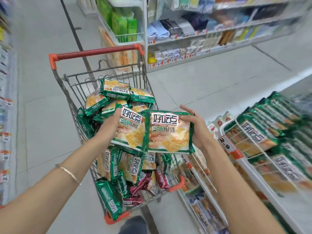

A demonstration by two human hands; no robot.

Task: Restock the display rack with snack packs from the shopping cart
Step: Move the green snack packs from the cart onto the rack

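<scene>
Green foil snack packs (116, 92) fill the shopping cart (98, 52) in a loose heap, with a few dark red packs (141, 184) low at its near end. Above the cart's middle, two green packs are held side by side, their edges touching. The left hand (112, 119) grips the left pack (130, 132) by its left edge, fingers curled round it. The right hand (194, 125) clasps the right pack (168, 134), fingers folded over its front. Both packs are clear of the heap.

The display rack (239, 159) stands just right of the cart, its wire tier carrying rows of the same green packs. That side is smeared by blur, so how much room is left there is hard to tell.

The step in hand looks like the carry from cart to rack. The next move calls for swinging both packs rightward, away from the cart, and setting them into a free spot on the tier in line with those there. The grip should be firm, since slick foil may slip.
</scene>
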